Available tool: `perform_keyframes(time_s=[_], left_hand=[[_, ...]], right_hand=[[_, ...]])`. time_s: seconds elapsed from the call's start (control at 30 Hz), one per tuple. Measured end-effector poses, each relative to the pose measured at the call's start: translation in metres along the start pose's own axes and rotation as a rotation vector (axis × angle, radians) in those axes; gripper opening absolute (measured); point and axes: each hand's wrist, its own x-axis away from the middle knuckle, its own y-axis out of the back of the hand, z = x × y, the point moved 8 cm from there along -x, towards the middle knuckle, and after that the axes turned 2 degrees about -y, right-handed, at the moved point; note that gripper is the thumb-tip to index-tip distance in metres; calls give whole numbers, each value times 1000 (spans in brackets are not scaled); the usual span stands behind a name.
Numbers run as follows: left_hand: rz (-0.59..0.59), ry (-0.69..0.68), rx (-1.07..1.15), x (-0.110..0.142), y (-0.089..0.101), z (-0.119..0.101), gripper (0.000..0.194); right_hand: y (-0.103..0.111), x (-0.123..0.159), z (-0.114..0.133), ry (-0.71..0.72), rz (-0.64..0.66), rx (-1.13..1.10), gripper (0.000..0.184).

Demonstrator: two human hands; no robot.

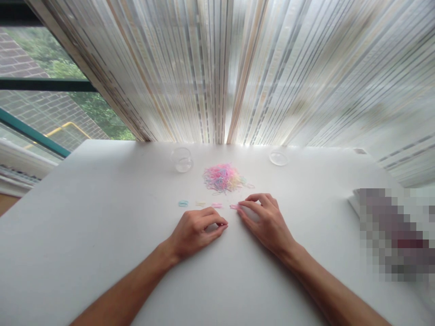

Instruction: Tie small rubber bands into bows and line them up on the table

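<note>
Four small bundles lay in a row on the counter (102, 235): from left, a blue bundle (183, 203), a yellow bundle (200, 204), a pink bundle (216, 205) and an end bundle (234, 207), also pink. I had my right hand (268, 222) at that last one, fingertips slightly curled and touching it; whether they gripped it, I could not tell. My left hand (193, 231) was just in front of the row, its thumb and fingertips drawn together; I could not make out anything between them. The pile (222, 177) of coloured bands sat just beyond the row, with a clear cup (181, 160) to its left and a clear dish (279, 158) to its right. Behind the counter hung a striped curtain (217, 68).
</note>
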Motion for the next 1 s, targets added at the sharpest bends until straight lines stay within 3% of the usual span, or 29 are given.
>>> perform_keyframes(time_s=[0.2,0.43,0.57,0.7,0.77,0.9,1.0], left_hand=[[-22,0,-1,-1,2,1,10],[-68,-11,14,-3,7,1,10],[-158,7,-7,-4,16,5,9],[-235,117,-39,-19,37,19,16],[-161,197,-50,-37,46,29,20],[196,385,-140,-79,50,53,32],[245,439,-249,-105,56,64,34]], right_hand=[[-3,0,-1,9,23,4,12],[7,-2,-8,-23,-42,6,13],[17,-5,-27,-91,-101,-26,15],[22,-6,-51,-258,-141,-163,24],[22,-6,-57,-324,-143,-226,31],[21,-5,-55,-345,-134,-279,40],[21,-5,-54,-344,-133,-297,40]])
